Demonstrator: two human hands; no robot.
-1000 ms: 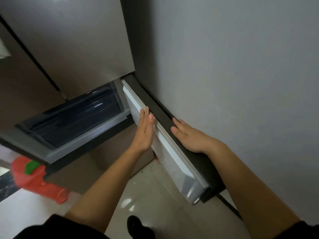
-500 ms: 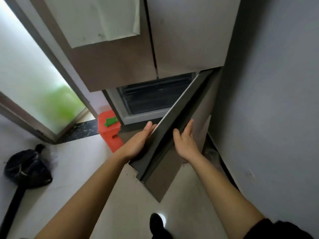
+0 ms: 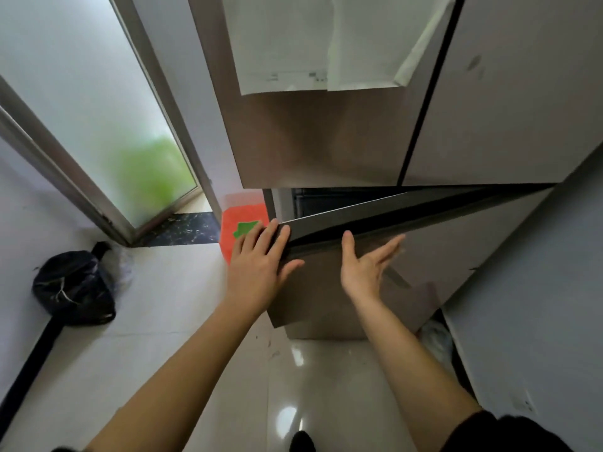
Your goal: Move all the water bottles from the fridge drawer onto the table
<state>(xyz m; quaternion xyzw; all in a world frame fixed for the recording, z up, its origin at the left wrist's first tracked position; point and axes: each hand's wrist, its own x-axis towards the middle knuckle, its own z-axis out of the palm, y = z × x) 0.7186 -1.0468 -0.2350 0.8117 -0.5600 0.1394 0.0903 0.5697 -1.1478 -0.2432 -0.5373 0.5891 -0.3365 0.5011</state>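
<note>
while the lower fridge door (image 3: 456, 249) stands swung partway out, its free corner toward the camera, the left hand (image 3: 257, 269) lies over that corner with its fingers (image 3: 270, 234) straight and close together along the dark top edge and the thumb stretched across the brown front face. the right hand (image 3: 362, 272) is just beside it in front of the door face, palm turned to the panel, thumb up at the top edge, fingers (image 3: 388, 249) straight and a little spread; they are blurred, and whether they touch the panel cannot be told. the fridge drawer (image 3: 313, 203) shows only as a dark strip behind the door's top edge, below the two upper doors (image 3: 326, 141), and whether water bottles lie in it cannot be told. white paper sheets (image 3: 287, 44) hang on the left upper door. on the pale tiled floor (image 3: 163, 314) a red container (image 3: 238, 212) with a green patch stands at the fridge's left side, a black bag (image 3: 73, 288) lies near the frosted glass door (image 3: 98, 109), and a grey wall (image 3: 538, 288) stands on the right.
</note>
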